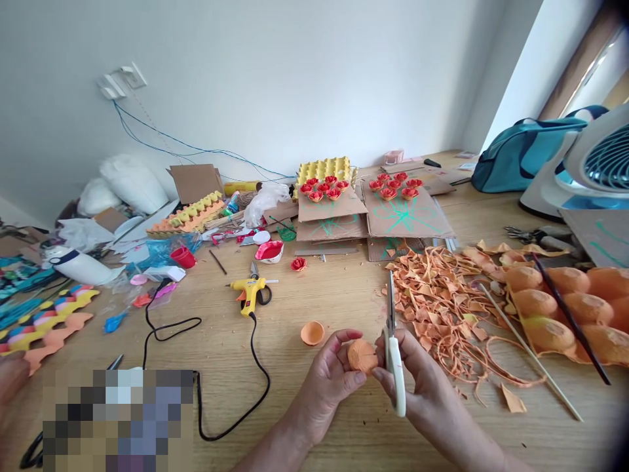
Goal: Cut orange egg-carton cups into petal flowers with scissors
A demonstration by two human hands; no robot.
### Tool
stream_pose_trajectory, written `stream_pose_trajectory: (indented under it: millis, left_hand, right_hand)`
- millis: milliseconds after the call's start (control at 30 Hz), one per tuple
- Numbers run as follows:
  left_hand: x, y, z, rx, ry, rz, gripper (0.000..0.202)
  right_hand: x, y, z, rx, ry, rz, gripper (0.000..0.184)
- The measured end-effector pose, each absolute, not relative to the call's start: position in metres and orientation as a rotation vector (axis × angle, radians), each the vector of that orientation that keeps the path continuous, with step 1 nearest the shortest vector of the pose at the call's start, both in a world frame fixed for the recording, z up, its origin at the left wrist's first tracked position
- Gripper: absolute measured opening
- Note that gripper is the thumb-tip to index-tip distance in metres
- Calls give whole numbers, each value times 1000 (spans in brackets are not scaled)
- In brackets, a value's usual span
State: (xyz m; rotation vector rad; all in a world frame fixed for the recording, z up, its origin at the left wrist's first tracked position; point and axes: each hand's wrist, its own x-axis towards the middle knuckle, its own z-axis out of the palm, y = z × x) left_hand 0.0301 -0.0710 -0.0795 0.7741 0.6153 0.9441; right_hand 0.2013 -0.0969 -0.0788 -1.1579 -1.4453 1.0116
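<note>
My left hand [324, 383] is closed around an orange egg-carton cup [361, 356], its rounded base facing up toward me. White-handled scissors [396, 373] are in my right hand [421, 377], blades pointing away from me. The thumb and fingertips of that hand also reach the cup's right edge. Just beyond my left hand, a second orange cup [312, 334] rests on the table with its hollow upward. A heap of orange carton scraps [432, 301] lies beyond my right hand.
A yellow glue gun [248, 293] with a black cord lies left of centre. Red paper-pulp flowers [324, 188] stand on cardboard pieces [405, 216] at the back. An orange egg tray [545, 334] is at the right, near a fan [590, 157]. Another person's hand [12, 377] shows at the left edge.
</note>
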Motion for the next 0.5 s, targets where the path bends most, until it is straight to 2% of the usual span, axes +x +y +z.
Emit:
stream_pose_trajectory:
  millis: [500]
  left_hand:
    - [27,-72,-83,767,640,908,50]
  right_hand:
    - [202,-99,-80,-1152,-1537,969,15]
